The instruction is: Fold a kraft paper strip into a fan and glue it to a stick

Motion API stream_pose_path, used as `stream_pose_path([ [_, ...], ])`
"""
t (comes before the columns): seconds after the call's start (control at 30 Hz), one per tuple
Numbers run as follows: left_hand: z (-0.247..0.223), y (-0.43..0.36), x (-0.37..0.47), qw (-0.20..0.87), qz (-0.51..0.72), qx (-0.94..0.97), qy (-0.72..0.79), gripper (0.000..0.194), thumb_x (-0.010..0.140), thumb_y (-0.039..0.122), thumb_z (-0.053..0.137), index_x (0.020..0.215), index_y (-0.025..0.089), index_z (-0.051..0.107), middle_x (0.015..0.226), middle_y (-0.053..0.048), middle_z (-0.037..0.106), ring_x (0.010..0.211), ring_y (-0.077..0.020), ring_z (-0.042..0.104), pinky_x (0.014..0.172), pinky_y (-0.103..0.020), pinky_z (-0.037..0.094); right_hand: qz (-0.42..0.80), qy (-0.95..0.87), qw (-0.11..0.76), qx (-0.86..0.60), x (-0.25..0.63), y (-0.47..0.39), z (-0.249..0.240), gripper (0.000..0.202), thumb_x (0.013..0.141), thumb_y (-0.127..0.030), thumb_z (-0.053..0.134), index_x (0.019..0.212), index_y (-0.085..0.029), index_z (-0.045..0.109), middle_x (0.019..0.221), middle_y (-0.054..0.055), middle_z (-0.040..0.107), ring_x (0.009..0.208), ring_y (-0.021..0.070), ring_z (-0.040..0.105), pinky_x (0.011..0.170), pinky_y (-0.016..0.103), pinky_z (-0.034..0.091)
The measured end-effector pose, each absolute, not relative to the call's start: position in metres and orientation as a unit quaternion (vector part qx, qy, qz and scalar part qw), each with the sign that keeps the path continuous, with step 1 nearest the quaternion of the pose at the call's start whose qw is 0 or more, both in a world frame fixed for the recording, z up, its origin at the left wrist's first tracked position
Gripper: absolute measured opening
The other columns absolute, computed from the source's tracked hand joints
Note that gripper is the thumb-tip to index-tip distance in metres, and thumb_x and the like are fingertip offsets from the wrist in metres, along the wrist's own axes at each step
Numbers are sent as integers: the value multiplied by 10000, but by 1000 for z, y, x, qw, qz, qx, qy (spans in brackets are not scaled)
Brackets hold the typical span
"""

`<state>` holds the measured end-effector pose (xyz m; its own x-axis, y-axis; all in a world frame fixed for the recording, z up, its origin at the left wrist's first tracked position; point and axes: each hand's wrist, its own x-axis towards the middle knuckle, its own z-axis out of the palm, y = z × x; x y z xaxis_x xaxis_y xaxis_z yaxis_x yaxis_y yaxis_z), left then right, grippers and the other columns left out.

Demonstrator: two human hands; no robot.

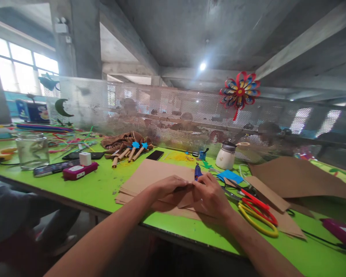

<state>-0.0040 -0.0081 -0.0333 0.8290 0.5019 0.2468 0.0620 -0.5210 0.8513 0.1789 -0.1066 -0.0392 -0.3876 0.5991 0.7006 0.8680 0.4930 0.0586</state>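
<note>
Brown paper piece [187,200]: thin, matte, slightly curved, partly hidden beneath the fingers. Lies just above the fanned stack of brown sheets [152,172], near the front of the green table [103,188]. Left hand [170,185]: reaches in from the left, palm down, fingers drawn together, fingertips pinching the paper. Right hand [212,194]: bent at the wrist, fingers curled, thumb and index fingertips closed on the same paper, almost meeting the left fingertips. Blue tool [197,172]: just behind the right fingers. To the right: red-handled scissors [259,209] and yellow-handled scissors [259,225], overlapping, near the right forearm. Table's front edge: beneath both forearms. Open green surface: left of the stack, as far as the magenta box [80,170]. Behind: black phone [155,155], then perforated partition [173,115].
</note>
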Motion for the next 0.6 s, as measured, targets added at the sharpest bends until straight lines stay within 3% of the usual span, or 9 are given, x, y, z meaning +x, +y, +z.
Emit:
stream_pose_path([
  [0.17,-35,-12,-2,514,241,810,151,269,753,388,564,746,134,653,831,-35,645,790,-159,513,810,-281,367,-199,-808,317,-455,177,-108,-38,348,688,-427,656,920,-171,610,884,89,512,884,261,432,824,417,366],
  [0.33,-31,-21,-2,606,229,740,184,277,699,392,640,758,122,631,751,-23,592,681,-127,486,661,-246,361,-134,-778,399,-467,181,-97,-41,279,790,-259,545,1054,-179,585,978,103,536,935,248,464,822,401,400],
  [0.47,-26,-23,-2,639,253,707,164,290,734,399,620,744,110,593,641,5,526,554,-84,426,539,-218,303,58,-697,494,-518,188,-90,-41,381,768,-242,552,1141,-172,535,975,91,573,854,217,532,745,363,450],
  [0.6,-23,-26,1,642,279,696,159,328,755,434,600,748,108,571,581,19,491,489,-66,386,480,-209,255,285,-632,535,-483,190,-91,-39,293,781,-393,556,976,-178,592,854,54,609,752,185,558,678,318,461],
])
